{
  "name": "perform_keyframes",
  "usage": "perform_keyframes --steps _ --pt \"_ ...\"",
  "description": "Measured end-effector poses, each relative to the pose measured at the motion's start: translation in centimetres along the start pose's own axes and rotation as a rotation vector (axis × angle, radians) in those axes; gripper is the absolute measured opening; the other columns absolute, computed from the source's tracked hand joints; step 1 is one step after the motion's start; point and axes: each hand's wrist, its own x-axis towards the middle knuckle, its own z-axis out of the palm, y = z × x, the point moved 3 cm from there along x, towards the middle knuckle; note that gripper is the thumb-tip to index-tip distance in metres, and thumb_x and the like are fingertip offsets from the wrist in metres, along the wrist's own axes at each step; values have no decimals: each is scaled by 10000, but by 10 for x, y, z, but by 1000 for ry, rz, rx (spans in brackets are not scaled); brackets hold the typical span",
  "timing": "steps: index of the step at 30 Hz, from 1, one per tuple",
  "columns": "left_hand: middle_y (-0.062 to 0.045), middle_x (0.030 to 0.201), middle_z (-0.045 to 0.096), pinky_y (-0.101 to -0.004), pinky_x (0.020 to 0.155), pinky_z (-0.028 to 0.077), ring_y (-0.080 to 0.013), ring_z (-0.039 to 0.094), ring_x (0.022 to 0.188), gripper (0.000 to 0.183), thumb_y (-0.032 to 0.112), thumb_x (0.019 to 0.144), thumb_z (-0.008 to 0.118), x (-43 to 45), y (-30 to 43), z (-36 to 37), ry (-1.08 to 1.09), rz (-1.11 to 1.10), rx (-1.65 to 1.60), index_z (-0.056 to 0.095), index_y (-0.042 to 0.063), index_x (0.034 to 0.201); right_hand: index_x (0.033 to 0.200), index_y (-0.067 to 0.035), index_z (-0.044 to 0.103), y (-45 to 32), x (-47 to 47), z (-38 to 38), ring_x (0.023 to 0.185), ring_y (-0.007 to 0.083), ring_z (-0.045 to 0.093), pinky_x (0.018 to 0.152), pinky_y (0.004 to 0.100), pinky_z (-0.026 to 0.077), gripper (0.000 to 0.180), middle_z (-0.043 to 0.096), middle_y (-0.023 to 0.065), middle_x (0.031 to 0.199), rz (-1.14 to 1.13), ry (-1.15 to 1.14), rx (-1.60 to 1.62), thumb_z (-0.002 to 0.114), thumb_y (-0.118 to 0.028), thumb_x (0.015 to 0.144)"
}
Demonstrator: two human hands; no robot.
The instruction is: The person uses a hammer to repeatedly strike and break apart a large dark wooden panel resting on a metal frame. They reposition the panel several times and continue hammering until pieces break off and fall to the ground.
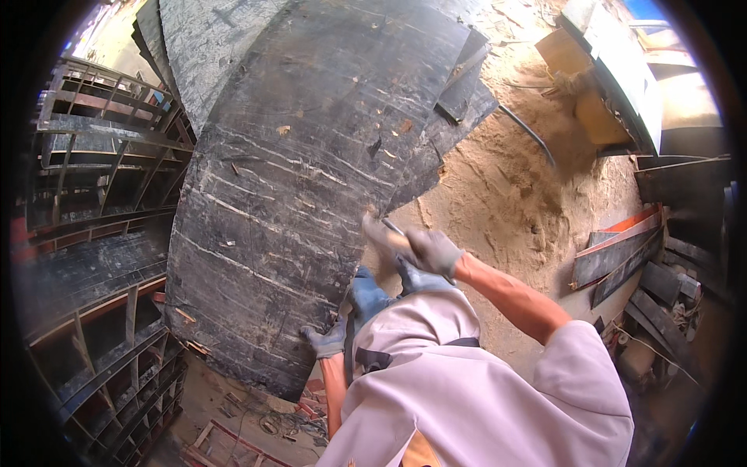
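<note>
A stack of worn black-faced plywood sheets (274, 222) lies before me, its top scored with pale streaks and splintered at the near left corner. My left hand (328, 340), in a grey work glove, rests at the near right edge of the top sheet; whether its fingers grip the edge is unclear. My right hand (432, 250), gloved too, is closed around the light wooden handle (400, 240) of a tool, perhaps a hammer. Motion blur hides the tool's head, which is close to the stack's right edge.
Ribbed formwork panels (105, 157) are stacked along the left. Sandy ground (496, 192) with a bent metal bar (528, 134) spreads to the right. Beyond are a leaning board (618, 76) and a pile of offcuts (618, 257). Tangled wire (280, 423) lies near a timber frame (233, 443).
</note>
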Motion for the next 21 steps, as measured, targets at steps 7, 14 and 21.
perform_keyframes --steps 7,14,21 --pt "-127 1223 687 -512 914 530 -336 649 1101 732 677 940 362 5 5 -4 -21 -26 -27 661 65 1210 1062 -87 537 0 -16 -7 726 427 636 657 505 502 319 617 197 831 -343 -58 -3 638 -351 913" --pt "-109 1208 695 -520 901 544 -324 651 1105 672 641 909 447 9 22 -27 22 -21 -5 659 85 1218 1052 -67 530 -1 -23 6 752 428 630 672 492 500 283 609 210 812 -249 30 42 614 -306 928" --pt "-114 1217 690 -523 890 542 -338 660 1075 668 651 926 410 24 26 -32 19 -22 68 663 108 1222 919 -56 537 0 -9 19 712 421 610 631 486 472 303 599 199 795 -54 28 -41 612 -349 936"
